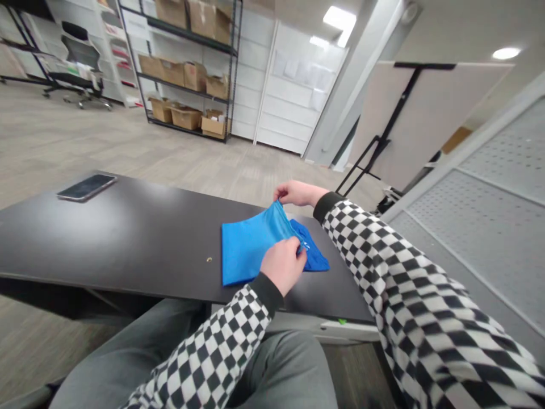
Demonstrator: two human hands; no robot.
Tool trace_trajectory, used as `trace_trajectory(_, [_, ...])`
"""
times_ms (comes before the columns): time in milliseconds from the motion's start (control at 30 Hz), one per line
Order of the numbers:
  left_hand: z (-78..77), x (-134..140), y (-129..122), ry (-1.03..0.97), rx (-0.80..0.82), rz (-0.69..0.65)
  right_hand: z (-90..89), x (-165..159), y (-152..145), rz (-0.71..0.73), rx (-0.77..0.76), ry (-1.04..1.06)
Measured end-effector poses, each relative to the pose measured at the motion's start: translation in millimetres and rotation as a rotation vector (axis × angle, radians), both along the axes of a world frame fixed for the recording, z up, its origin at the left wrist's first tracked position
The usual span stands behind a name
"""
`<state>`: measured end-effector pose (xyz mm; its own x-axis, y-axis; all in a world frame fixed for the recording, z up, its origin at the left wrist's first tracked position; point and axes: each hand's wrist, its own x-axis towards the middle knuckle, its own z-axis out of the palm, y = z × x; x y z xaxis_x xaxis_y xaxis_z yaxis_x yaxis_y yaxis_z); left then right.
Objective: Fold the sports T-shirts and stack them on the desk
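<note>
A bright blue fabric pouch (247, 241) lies on the dark table, its flat end to the left and its right edge lifted. My right hand (294, 193) pinches the far corner of that raised edge. At the near corner of the same edge, my left hand (283, 262) is closed on the fabric, its fingertips partly hidden. Something small and white shows beside the left fingertips, too small to make out. A darker blue piece of fabric (314, 253) lies flat just to the right, partly covered by the pouch and my left hand.
A phone (87, 187) lies at the table's far left corner. A small ring-like bit (209, 259) sits left of the pouch. The table's (140, 244) near edge is above my legs. A grey perforated panel (481, 227) stands close on the right. Shelves with cardboard boxes (186, 116) stand beyond.
</note>
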<state>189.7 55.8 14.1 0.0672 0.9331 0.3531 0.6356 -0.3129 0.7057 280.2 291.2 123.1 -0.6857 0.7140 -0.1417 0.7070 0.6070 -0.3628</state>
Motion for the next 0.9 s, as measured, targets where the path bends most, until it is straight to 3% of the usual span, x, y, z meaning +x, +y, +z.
trace_trajectory(100, [-16.2,47,10,0.102,-0.110,-0.046,-30.6,49,1,-0.075,-0.030,-0.033])
trace_trajectory(233, [-32.5,89,19,0.176,-0.204,-0.096,-73.3,93,-1,-0.146,-0.019,-0.045])
trace_trajectory(333, [-36.7,108,25,0.199,-0.234,-0.113,-96.4,111,-2,-0.199,0.014,-0.037])
trace_trajectory(467, [-32.4,109,16,0.198,-0.213,-0.180,-110.0,122,-4,-0.223,0.062,-0.052])
trace_trajectory(567, [-26.2,71,2,0.138,-0.082,-0.181,-111.2,124,-14,-0.239,0.125,-0.063])
trace_trajectory(667, [-28.0,-7,3,0.098,0.092,-0.050,-115.3,123,-41,-0.249,0.227,-0.022])
trace_trajectory(733, [-37.7,-65,13,0.184,0.128,0.039,-124.9,121,-66,-0.202,0.284,0.014])
trace_trajectory(833, [-60.4,-130,28,0.399,-0.042,0.091,-149.4,119,-100,-0.203,0.254,-0.024])
trace_trajectory(900, [-73.0,-151,29,0.520,-0.173,0.097,-166.2,118,-113,-0.286,0.190,-0.081])
